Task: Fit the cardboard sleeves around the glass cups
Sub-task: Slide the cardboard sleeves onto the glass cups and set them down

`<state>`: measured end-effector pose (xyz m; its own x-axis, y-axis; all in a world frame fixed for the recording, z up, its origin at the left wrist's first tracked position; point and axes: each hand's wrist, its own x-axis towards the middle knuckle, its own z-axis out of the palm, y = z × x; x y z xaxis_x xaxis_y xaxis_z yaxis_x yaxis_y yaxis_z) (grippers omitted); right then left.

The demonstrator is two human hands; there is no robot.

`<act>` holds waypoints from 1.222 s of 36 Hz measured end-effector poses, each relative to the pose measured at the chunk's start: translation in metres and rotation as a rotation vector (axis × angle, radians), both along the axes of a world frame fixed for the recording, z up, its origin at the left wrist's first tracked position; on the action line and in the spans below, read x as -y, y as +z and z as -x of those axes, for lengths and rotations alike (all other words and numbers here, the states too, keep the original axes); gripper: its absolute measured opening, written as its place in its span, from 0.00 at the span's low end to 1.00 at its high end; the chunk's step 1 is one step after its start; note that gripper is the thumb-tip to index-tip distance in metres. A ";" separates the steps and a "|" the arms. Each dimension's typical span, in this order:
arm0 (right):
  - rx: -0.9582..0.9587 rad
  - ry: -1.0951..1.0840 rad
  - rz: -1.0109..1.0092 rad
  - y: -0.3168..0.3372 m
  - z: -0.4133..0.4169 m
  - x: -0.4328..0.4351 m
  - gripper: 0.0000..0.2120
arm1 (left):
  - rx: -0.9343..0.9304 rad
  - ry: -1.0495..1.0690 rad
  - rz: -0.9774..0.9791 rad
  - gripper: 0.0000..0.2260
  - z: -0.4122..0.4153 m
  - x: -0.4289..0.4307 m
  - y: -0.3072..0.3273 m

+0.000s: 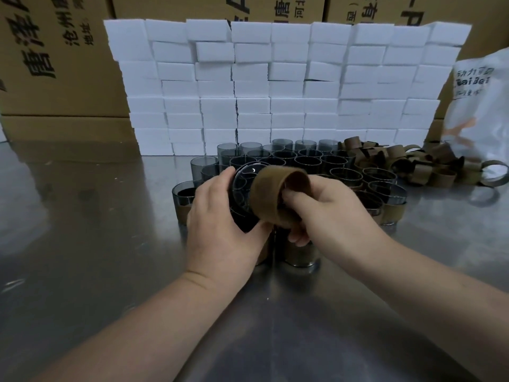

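Frame ctr: left hand point(220, 219) grips a tilted glass cup point(242, 180). Right hand point(327, 208) pinches a cardboard sleeve point(272, 197) at the cup's base. Mid-right: loose sleeves point(413, 166) beside upright cups point(303, 161).

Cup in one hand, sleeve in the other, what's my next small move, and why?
Probably slide the sleeve leftward onto the base of the cup. The left hand grips the cup tilted, base toward the sleeve. The right hand pinches the sleeve, whose mouth meets the base but does not seem to surround the glass yet.
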<state>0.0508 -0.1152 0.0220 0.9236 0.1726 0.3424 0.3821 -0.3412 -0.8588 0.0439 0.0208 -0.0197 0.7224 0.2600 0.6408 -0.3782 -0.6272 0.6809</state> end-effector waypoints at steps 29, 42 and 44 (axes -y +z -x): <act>0.167 -0.134 0.040 0.003 0.002 0.004 0.08 | 0.166 0.101 -0.159 0.34 -0.001 0.000 0.002; -0.048 -0.015 -0.048 -0.002 0.007 -0.003 0.29 | 0.283 -0.056 -0.191 0.31 0.009 0.002 0.004; -0.041 0.011 -0.097 -0.001 0.008 -0.005 0.27 | 0.279 -0.082 -0.176 0.32 0.008 0.002 0.003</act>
<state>0.0431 -0.1102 0.0209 0.9354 0.1505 0.3200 0.3493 -0.2520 -0.9025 0.0358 0.0188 -0.0167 0.5269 0.0766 0.8465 -0.5884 -0.6858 0.4283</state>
